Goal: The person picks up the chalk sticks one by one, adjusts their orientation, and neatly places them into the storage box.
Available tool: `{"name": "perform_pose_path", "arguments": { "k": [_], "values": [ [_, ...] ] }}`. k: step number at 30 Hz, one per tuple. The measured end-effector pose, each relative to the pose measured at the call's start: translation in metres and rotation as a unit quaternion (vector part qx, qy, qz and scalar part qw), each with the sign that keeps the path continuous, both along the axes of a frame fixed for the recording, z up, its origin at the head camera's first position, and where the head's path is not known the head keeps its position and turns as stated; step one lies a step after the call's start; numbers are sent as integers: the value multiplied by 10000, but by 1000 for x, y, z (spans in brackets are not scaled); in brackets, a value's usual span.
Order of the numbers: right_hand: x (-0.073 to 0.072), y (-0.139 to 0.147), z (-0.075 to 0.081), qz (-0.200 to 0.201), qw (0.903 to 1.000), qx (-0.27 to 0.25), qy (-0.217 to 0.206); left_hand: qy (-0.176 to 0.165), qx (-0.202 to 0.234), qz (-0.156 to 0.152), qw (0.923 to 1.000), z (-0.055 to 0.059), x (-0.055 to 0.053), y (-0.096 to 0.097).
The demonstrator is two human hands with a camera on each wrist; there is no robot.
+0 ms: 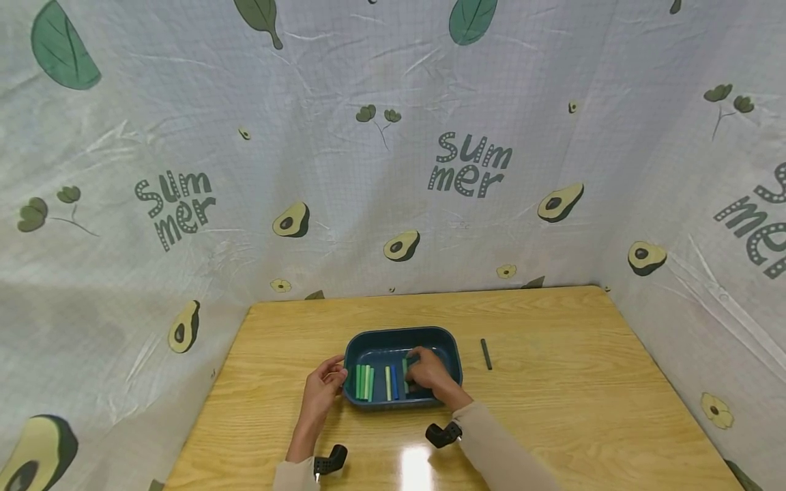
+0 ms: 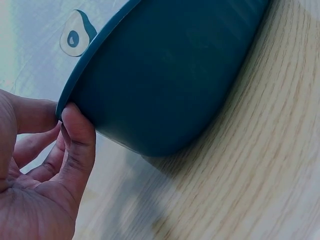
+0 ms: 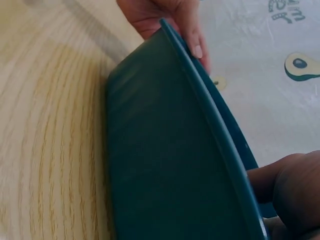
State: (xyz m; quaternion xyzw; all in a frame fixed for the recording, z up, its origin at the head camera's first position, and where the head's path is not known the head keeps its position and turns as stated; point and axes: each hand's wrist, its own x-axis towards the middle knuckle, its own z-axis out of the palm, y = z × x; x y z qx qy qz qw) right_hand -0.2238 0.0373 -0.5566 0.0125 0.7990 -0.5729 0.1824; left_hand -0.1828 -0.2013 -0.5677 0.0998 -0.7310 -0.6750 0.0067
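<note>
A dark blue-green tray (image 1: 402,333) with raised walls stands on the table. My left hand (image 1: 323,385) pinches its left rim between thumb and fingers, as the left wrist view shows up close. My right hand (image 1: 430,374) reaches over the near right wall into the tray, its fingers curled at a green chalk-like stick (image 1: 405,372); the wall hides the fingertips in the right wrist view. Left of it stand a blue stick (image 1: 394,382) and a pale yellow stick (image 1: 388,383), side by side. Several green and pale sticks (image 1: 365,383) lie in a row at the tray's left end.
A dark green stick (image 1: 486,354) lies on the wooden table (image 1: 552,382), to the right of the tray. Behind and beside the table hangs a white sheet (image 1: 344,170) printed with avocados and leaves.
</note>
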Motion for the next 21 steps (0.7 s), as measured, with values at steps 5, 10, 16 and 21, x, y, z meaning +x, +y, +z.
{"name": "perform_pose_path", "arguments": {
  "k": [5,10,16,21],
  "values": [
    [-1,0,1,33,9997,237,102,5,30,13,10000,0,0,0],
    [-1,4,9,60,9966,657,485,15,51,-4,10000,-1,-2,0],
    [3,13,24,107,9951,444,881,8,70,-39,10000,5,0,0],
    [8,21,32,65,9957,152,911,22,54,-3,10000,0,0,0]
  ]
}}
